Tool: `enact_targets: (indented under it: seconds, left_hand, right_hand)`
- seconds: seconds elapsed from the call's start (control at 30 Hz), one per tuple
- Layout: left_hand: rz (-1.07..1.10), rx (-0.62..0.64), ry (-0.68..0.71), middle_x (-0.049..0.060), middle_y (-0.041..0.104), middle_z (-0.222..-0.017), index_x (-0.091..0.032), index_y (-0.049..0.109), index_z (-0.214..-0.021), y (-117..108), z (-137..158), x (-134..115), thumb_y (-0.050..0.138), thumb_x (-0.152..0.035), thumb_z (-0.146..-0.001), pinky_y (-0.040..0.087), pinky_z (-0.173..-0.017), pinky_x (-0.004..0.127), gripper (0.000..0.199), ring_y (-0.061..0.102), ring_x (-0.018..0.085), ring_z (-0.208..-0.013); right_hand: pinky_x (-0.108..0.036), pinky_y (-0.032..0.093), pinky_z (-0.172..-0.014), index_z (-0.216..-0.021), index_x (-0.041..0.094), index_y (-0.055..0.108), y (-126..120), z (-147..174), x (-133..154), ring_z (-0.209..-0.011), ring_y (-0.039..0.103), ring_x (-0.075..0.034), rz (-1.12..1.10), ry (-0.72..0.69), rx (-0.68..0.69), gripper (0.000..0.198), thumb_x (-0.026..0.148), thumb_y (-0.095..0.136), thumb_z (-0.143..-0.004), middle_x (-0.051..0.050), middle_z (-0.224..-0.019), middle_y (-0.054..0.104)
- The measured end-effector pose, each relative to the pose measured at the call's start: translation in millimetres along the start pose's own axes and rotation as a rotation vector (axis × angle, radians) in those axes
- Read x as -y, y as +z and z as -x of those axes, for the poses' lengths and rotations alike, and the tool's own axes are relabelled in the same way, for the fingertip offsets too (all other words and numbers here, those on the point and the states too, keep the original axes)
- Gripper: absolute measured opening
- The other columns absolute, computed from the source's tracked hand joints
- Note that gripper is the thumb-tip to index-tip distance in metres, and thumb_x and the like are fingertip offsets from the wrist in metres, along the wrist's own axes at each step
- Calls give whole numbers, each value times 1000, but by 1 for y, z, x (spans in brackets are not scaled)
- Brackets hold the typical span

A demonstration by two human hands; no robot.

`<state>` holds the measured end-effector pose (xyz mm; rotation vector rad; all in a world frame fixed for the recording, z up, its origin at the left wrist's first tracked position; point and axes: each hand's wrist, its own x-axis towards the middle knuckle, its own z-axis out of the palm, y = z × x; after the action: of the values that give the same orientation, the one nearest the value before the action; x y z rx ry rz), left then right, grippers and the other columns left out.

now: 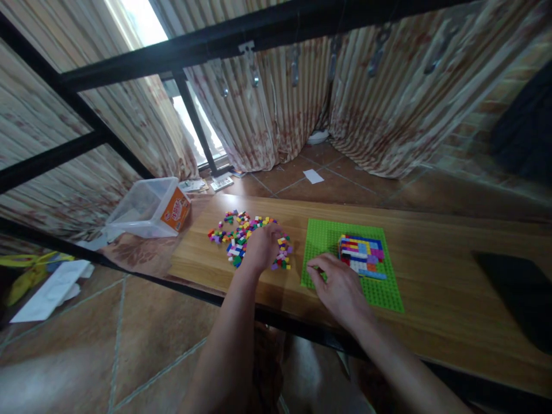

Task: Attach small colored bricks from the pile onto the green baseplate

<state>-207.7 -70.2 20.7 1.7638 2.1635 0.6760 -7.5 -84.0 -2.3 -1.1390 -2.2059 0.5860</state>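
My left hand (pixel 261 248) is over the right part of a pile of small, loose toy building bricks (pixel 237 248) in many colours. Its fingers are curled together, and whatever they hold is hidden. My right hand (pixel 338 284) is above the near left part of a green studded baseplate (pixel 390 290). Thumb and fingers bend toward each other at the tips; a brick between them is too small to make out. Just beyond that hand, a block of stacked bricks (pixel 361 256) in striped colours stands on the baseplate, its near left side partly covered by the hand.
The wooden table (pixel 435 270) carries a dark flat object (pixel 517 293) at the right. A clear plastic bin (pixel 146 210) with an orange label is past the table's left end. A dark metal rail (pixel 276 26) crosses above, before the curtains (pixel 267 121).
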Motion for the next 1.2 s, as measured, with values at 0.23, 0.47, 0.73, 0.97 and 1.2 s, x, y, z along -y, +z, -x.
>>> enact_targets:
  seconds: [0.23,0.47,0.73,0.97,1.2]
  left_hand:
    - [17,81,-24,4,76,-98,-19,75,-98,-13,5,15,54,-8,-78,52,-88,29,31,68,18,-91]
    - [-52,118,-42,7,76,-95,-19,75,-102,-19,10,23,56,-5,-73,53,-87,30,38,69,21,-91]
    - [-95,117,28,5,76,-99,-22,78,-95,-18,10,22,55,-4,-72,50,-92,30,37,68,22,-99]
    - [-165,187,47,6,75,-93,-20,77,-87,-20,12,17,64,-14,-73,51,-84,30,21,68,23,-92]
    - [-216,192,18,7,74,-93,-19,77,-84,-16,17,3,63,-14,-71,50,-85,31,19,66,23,-95]
  right_hand:
    - [-31,45,-75,-81,21,66,3,1,-1,-80,64,-18,8,-29,-5,20,22,48,-92,-4,-86,68]
    - [-32,45,-75,-82,21,66,6,1,-2,-80,65,-19,11,-39,19,21,25,48,-92,-4,-84,69]
    - [-31,45,-75,-83,21,66,8,1,-4,-79,65,-19,18,-54,34,20,25,48,-92,-4,-84,69]
    - [-32,44,-74,-83,21,66,10,2,-5,-79,64,-19,41,-59,59,22,26,47,-93,-4,-84,69]
    - [-32,44,-75,-84,21,66,10,2,-5,-80,64,-19,48,-61,84,20,24,49,-92,-4,-84,69]
